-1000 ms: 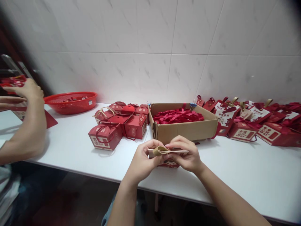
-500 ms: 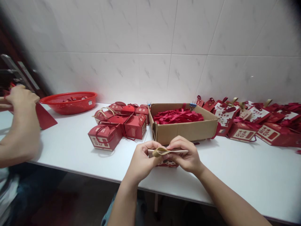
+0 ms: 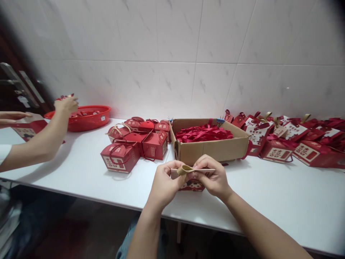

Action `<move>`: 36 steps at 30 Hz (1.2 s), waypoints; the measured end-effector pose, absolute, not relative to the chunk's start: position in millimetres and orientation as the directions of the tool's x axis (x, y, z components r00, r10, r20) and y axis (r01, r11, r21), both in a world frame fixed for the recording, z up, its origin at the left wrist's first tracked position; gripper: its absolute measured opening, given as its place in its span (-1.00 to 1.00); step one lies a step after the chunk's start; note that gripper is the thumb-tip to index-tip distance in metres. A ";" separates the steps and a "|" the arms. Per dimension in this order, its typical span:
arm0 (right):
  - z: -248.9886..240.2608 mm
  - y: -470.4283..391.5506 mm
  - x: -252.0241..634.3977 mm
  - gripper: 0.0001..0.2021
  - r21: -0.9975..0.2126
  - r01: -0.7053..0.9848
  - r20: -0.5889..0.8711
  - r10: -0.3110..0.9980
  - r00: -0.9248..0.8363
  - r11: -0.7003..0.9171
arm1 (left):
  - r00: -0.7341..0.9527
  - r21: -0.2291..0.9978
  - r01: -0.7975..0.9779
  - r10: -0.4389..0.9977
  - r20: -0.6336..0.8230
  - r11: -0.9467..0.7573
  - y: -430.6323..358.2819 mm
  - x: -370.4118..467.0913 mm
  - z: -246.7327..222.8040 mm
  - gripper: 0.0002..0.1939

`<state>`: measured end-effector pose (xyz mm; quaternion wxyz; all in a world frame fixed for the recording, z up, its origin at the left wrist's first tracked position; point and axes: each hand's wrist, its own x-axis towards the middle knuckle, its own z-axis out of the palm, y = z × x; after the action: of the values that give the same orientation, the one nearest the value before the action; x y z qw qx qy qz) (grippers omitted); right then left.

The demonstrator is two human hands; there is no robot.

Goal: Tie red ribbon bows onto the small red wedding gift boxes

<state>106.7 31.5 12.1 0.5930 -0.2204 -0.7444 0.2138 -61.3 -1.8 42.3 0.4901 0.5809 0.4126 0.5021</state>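
While the left hand (image 3: 165, 185) and the right hand (image 3: 213, 178) pinch the gold ribbon (image 3: 183, 169) between them, the red box (image 3: 194, 185) sits just beneath, its top edge running left to right, neither hand nearer.

The left hand (image 3: 164, 185) and right hand (image 3: 214, 178) are ungloved, with slim fingers (image 3: 205, 160) and smooth, rounded backs; the left forearm (image 3: 144, 233) and right forearm (image 3: 258, 223) are bare as well, slender at the wrist and broadening toward the near edge; beside the left forearm, low in the near part, shows muted blue cloth (image 3: 127, 241), its weave too dim to tell.
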 end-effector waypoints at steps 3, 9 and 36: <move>12.5 36.4 106.0 -0.92 -0.638 0.046 0.754 0.636 -0.166 0.769 | 0.144 0.973 -0.002 0.963 0.227 -0.230 0.3 -56.5 38.3 -0.71; 20.5 43.8 116.9 -0.80 -0.834 0.014 0.541 0.823 -0.171 0.551 | -0.013 0.905 0.103 0.910 0.415 -0.412 10.0 -41.1 23.5 -0.33; -65.5 41.5 451.2 -0.26 -0.775 0.388 0.344 0.181 0.921 -0.499 | -0.054 0.859 0.232 0.876 0.480 -0.456 34.7 -37.4 0.9 -0.35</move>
<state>451.2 41.5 -65.5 0.4725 -0.8587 -0.1656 -0.1094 -37.4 34.7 0.9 0.2789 0.6286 0.4406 0.5770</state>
